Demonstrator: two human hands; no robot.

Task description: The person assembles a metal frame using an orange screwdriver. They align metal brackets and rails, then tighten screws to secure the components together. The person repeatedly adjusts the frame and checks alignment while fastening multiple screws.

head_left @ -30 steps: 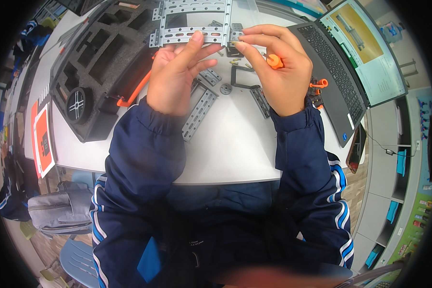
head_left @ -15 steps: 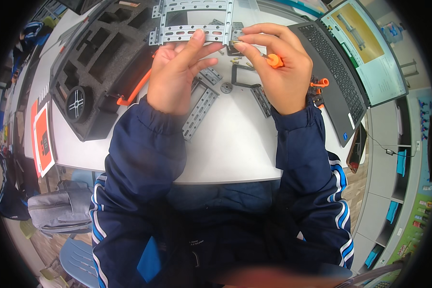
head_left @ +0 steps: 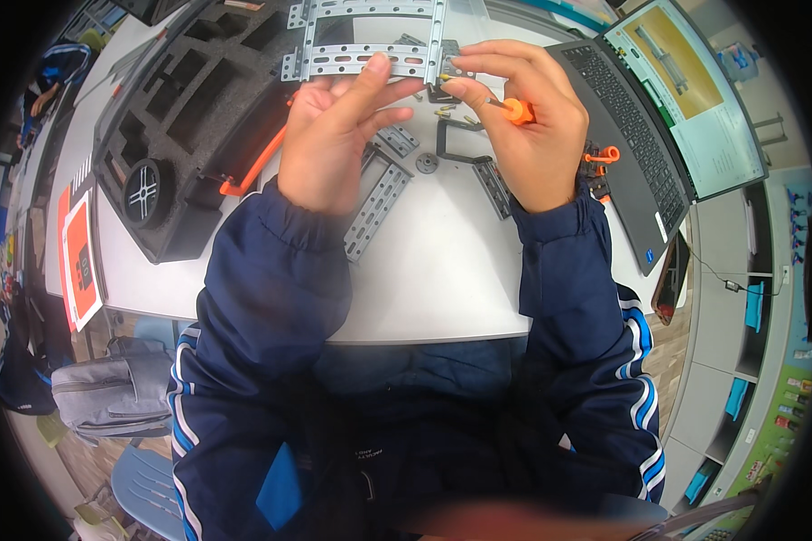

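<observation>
here, the grey perforated metal frame [head_left: 343,54] is held up above the white desk [head_left: 424,288], its near bar clasped in the grip of the left hand [head_left: 320,149]. the right hand [head_left: 543,135] pinches a small brass-coloured piece [head_left: 446,77] beside the frame's right rail, an orange-handled screwdriver [head_left: 519,111] tucked against its palm. below lies a slotted channel [head_left: 377,209]; rightward, a laptop [head_left: 618,126]; leftward, a foam-lined case [head_left: 176,216].

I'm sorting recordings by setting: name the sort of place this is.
Likely a classroom or hobby workshop: the left hand holds a perforated metal frame over a white table bearing a foam-lined case and an open laptop.
</observation>
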